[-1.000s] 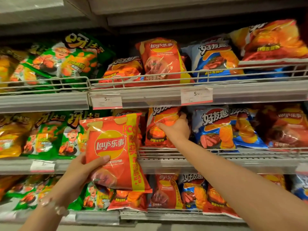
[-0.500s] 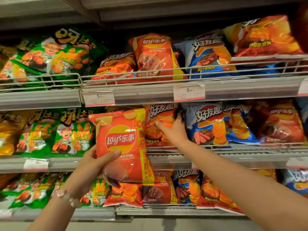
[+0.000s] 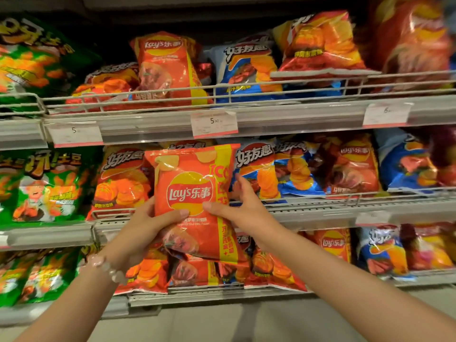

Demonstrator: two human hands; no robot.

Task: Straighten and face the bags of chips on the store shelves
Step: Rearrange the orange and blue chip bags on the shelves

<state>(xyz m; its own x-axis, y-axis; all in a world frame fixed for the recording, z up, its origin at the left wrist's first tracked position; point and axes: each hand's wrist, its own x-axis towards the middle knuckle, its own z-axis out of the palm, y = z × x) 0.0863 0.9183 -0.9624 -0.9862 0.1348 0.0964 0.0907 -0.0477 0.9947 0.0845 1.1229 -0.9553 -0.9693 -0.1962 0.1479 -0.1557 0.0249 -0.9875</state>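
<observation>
Far left: green bags [image 3: 47,186] fill the middle shelf [image 3: 320,212] section, fronts out, packed edge to edge.

Left hand [image 3: 145,225] grips the red Lay's bag [image 3: 195,201] at its lower-left edge, thumb across the front just under the logo, other fingers hidden behind the bag. A bead bracelet [image 3: 106,267] sits on that wrist.

The red Lay's bag is held in the air in front of the middle shelf's wire rail, not seated on the shelf. Long axis near vertical, top tipped slightly left, front with logo toward the camera, top seam up. Its top edge reaches almost to the price tag [image 3: 214,124] on the shelf strip above; its bottom hangs over the bags on the lower shelf.

Behind it, an orange bag [image 3: 121,178] stands just left and a blue-and-white bag [image 3: 256,166] just right; how wide the gap between them is, I cannot tell, the held bag covers it.

Right hand [image 3: 246,206] holds the bag's right edge: thumb pressed on the front beside the left thumb, fingers reaching past the edge, tips blurred.

Further right: the middle shelf carries overlapping blue and red bags, several tilted.
</observation>
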